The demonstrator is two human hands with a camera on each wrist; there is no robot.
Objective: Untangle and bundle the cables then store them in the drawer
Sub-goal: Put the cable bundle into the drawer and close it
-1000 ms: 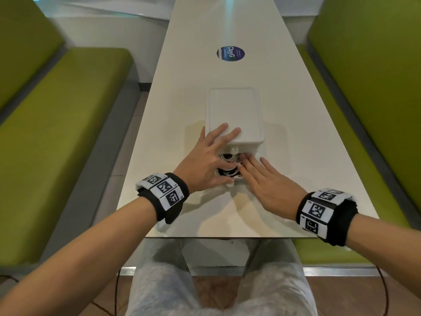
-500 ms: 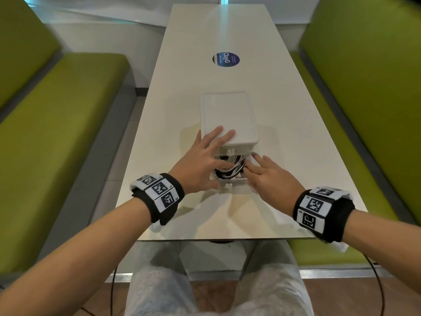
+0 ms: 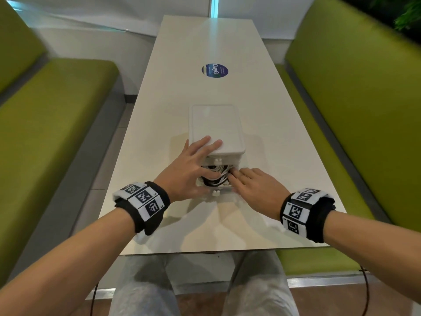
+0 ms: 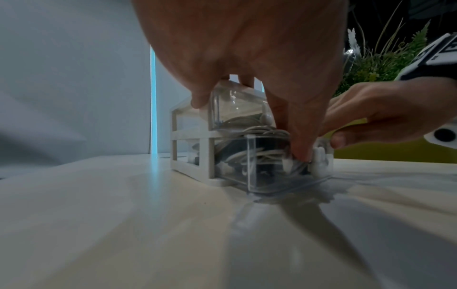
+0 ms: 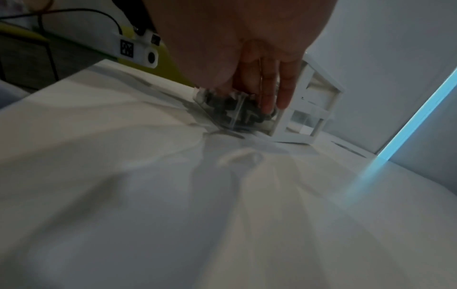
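A small white drawer unit (image 3: 215, 126) stands mid-table with its clear lower drawer (image 3: 215, 193) pulled towards me. White and black cables (image 3: 214, 179) are coiled inside it, also seen through the clear wall (image 4: 247, 156). My left hand (image 3: 189, 169) lies with straight fingers on the unit's top, and its thumb (image 4: 299, 140) presses down into the cables. My right hand (image 3: 255, 188) reaches in from the right, its straight fingers (image 5: 269, 93) pushing the cables down at the drawer's right side. The upper drawer (image 4: 237, 109) stays pushed in.
The white table (image 3: 273, 137) carries a round blue sticker (image 3: 214, 70) farther back. Green bench seats (image 3: 57, 124) run along both sides. The table's near edge (image 3: 216, 250) is just behind my wrists, with my knees below it.
My right fingertips have slid from the drawer's front edge to its right side and into the cables. The left hand keeps its place. The head view has tilted up slightly.
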